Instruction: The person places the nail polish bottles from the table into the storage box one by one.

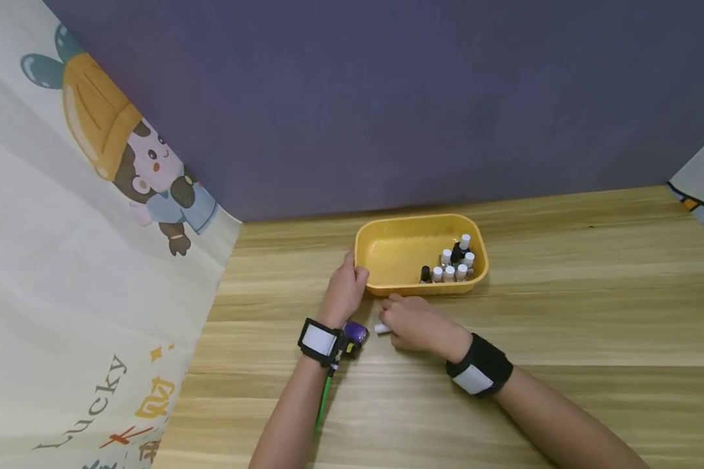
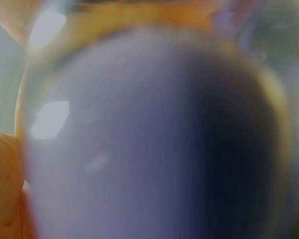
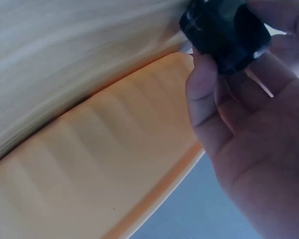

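My left hand (image 1: 343, 290) grips the left end of a yellow plastic basin (image 1: 480, 273). Inside that basin, several small nail polish bottles (image 1: 449, 273) stand at the right end, most with white caps and one with a black cap. My right hand (image 1: 418, 324) is just in front of the basin and pinches a dark nail polish bottle (image 3: 228, 35), whose white cap (image 1: 382, 329) points left in the head view. A purple bottle (image 1: 356, 332) sits beside my left wrist; blurred and very close, a purple shape (image 2: 139, 139) fills most of the left wrist view.
The basin stands on a wood-grain table (image 1: 563, 312) near a dark purple upright panel (image 1: 387, 104). To the left hangs a white printed cloth (image 1: 64, 293) with a cartoon figure. A green cable (image 1: 322, 404) runs along my left forearm.
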### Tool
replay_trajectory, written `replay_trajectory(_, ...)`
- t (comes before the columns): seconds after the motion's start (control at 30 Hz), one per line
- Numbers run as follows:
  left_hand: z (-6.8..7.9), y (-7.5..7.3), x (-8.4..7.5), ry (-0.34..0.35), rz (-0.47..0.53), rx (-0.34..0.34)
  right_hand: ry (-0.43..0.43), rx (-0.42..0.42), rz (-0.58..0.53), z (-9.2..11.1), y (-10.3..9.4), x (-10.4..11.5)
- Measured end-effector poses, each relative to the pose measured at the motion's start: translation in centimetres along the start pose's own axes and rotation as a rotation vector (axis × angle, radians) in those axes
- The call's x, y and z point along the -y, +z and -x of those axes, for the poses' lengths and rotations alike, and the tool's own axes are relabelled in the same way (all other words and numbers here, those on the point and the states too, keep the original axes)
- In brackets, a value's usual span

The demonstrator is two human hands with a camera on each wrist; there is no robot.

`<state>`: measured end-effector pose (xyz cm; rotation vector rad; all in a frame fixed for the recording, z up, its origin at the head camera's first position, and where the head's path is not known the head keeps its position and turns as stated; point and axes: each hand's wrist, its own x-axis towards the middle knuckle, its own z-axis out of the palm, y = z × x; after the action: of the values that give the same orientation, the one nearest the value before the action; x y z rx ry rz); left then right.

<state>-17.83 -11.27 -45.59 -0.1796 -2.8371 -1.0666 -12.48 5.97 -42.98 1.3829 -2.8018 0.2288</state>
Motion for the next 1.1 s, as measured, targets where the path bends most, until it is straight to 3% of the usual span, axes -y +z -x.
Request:
replay_trajectory(0.77,0.2,0.0,0.0,0.0,0.014,-0.002,0.01,-0.116,-0.073,0.6,-1.1,-0.4)
replay_trajectory(1.1,0.2,0.1,0.2,0.006,0.022,-0.007,0.005,-0.124,-0.08,0.8,-2.3,-0.5)
